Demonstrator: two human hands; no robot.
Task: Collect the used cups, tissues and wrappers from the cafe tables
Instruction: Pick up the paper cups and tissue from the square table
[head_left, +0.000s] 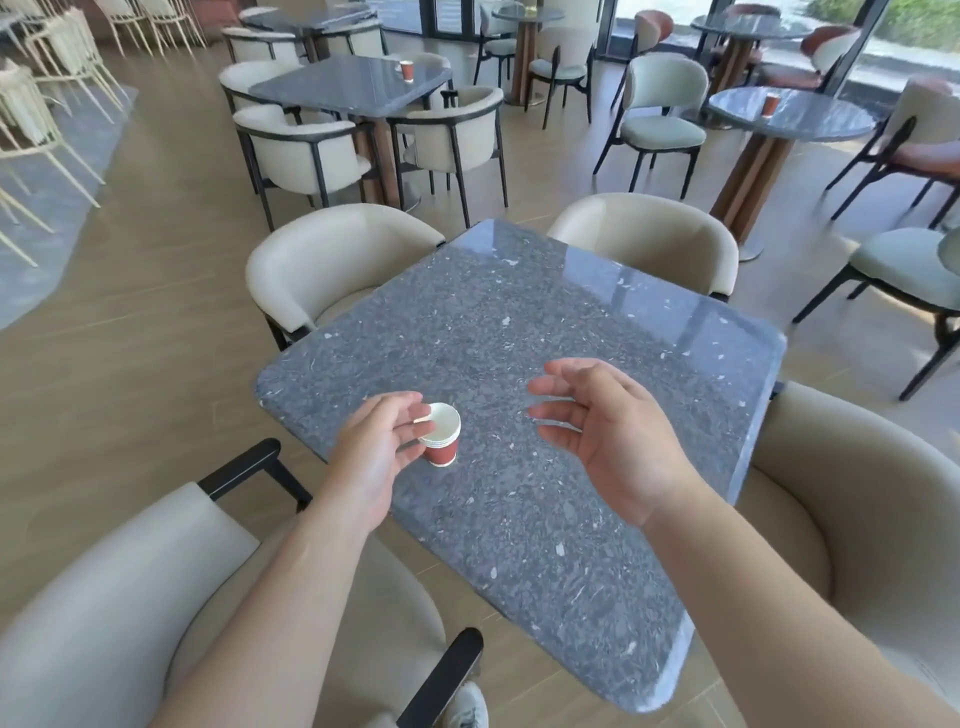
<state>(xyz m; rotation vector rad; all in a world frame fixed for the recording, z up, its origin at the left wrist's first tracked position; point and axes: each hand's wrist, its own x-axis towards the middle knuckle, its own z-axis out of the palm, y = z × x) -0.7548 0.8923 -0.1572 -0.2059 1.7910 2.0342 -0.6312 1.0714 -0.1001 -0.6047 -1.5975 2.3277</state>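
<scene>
A stack of red paper cups with white insides (441, 439) is at the near left of the grey stone table (519, 338). My left hand (376, 441) pinches the rim of the stack with thumb and fingers. My right hand (602, 421) hovers over the table to the right of the cups, fingers loosely spread and holding nothing. One more red cup (407, 70) stands on a square table at the back, and another red cup (769, 104) stands on a round table at the back right.
Cream armchairs surround the near table: one at the near left (130, 597), one at the right (857, 493), two on the far side (332, 260). More chairs and tables fill the room behind. Wooden floor runs along the left.
</scene>
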